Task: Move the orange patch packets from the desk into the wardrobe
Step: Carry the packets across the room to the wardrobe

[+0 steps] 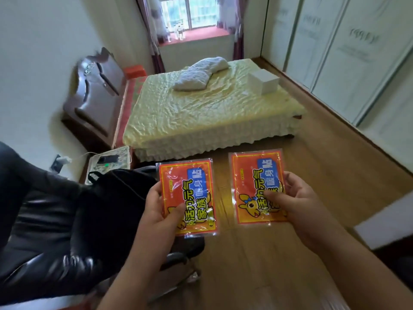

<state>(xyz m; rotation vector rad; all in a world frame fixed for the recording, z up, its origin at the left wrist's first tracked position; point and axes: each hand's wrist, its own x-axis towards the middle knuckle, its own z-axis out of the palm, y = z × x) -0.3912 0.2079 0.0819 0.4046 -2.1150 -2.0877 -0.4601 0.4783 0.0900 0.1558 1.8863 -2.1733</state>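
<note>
I hold two orange patch packets in front of me above the wooden floor, one in each hand. My left hand [159, 205] pinches the left orange packet [190, 186] by its lower left edge, thumb across the front. My right hand [297, 202] pinches the right orange packet [252, 175] by its lower right side, thumb on the print. Both packets face me, flat and upright. The white wardrobe [348, 54] with closed sliding doors runs along the right wall. No desk is in view.
A bed with a yellow cover [201, 113] stands ahead, with a white blanket and a white box on it. A black chair with a dark bag [107, 198] is at my left. A white ledge [384, 229] juts in at the right. Wooden floor lies between bed and wardrobe.
</note>
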